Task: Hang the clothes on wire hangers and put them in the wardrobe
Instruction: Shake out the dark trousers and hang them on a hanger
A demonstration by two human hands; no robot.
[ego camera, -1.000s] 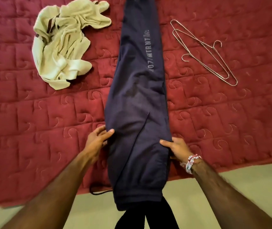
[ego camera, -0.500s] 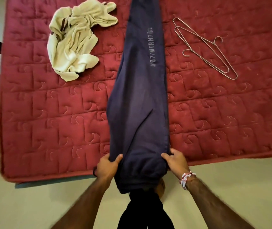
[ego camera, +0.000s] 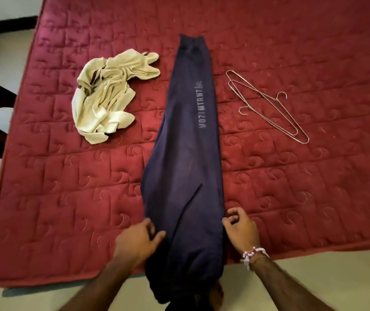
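Head view: nothing hung yet. We have navy trousers (ego camera: 184,176) folded lengthwise on the red mattress (ego camera: 291,187), near end over the edge. Left hand (ego camera: 138,241) pinches their left edge. Right hand (ego camera: 241,230) is curled at the right edge, grip unclear. Wire hangers (ego camera: 267,106) lie untouched, and the cream garment (ego camera: 105,95) is crumpled.

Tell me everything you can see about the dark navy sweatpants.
The navy sweatpants look like soft fleece, folded lengthwise into one long strip with grey lettering along the leg. They lie flat on the red quilted mattress, cuffs far, near end drooping over its edge. The left hand and right hand touch their sides; any pinch is unclear.
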